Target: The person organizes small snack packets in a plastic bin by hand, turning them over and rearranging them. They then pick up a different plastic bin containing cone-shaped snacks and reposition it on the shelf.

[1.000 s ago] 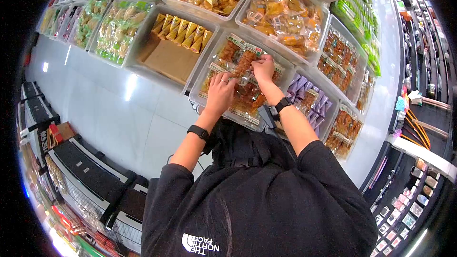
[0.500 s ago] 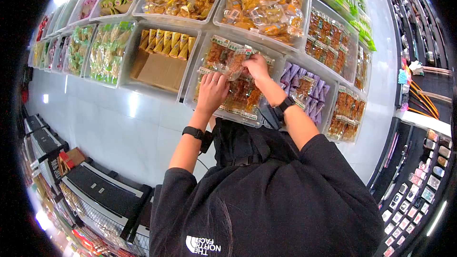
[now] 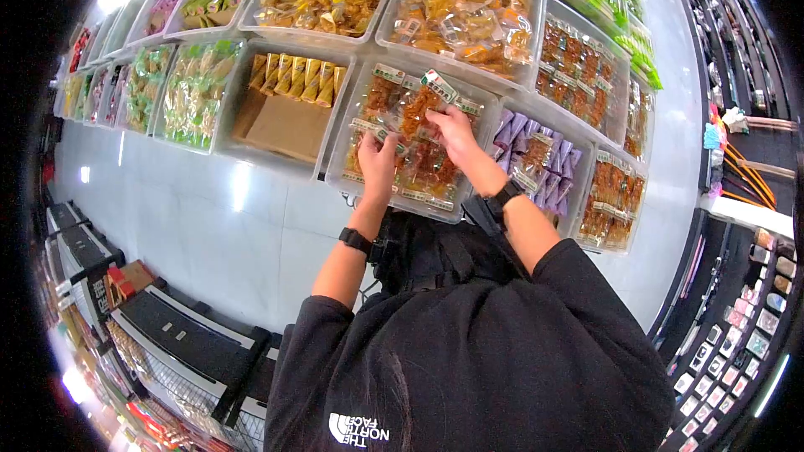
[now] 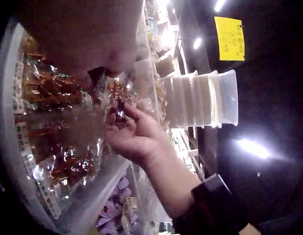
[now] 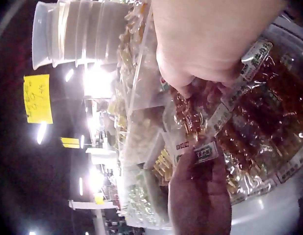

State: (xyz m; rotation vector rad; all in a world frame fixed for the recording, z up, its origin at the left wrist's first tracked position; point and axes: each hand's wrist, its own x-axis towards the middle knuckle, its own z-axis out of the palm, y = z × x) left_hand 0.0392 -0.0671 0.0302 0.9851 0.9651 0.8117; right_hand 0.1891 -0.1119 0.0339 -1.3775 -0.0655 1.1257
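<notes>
A clear packet of reddish-brown skewered food (image 3: 416, 114) is held above a translucent bin (image 3: 335, 151) of similar packets in rows. My right hand (image 3: 452, 132) pinches its right side, with curled fingers also visible in the left wrist view, holding the packet (image 4: 118, 92). At the packet's lower end is my left hand (image 3: 378, 166); the right wrist view shows the left thumb (image 5: 186, 164) against a white-and-green label (image 5: 205, 152). The packet is tilted, its upper label (image 3: 439, 85) raised. In the left wrist view, my left hand (image 4: 83, 34) is close and blurred.
Left stands a bin with yellow cones (image 3: 293, 79) and cardboard (image 3: 280, 125). Right is a bin of purple packets (image 3: 536, 159); behind, one of orange-brown packets (image 3: 465, 12). Stacked translucent tubs (image 4: 200, 100) and a yellow sign (image 4: 230, 39) appear in the left wrist view.
My left hand has gone from lying over the packets to holding the lower end of the packet. The packet has turned, its top label now clearly visible, and my right hand has shifted slightly down.
</notes>
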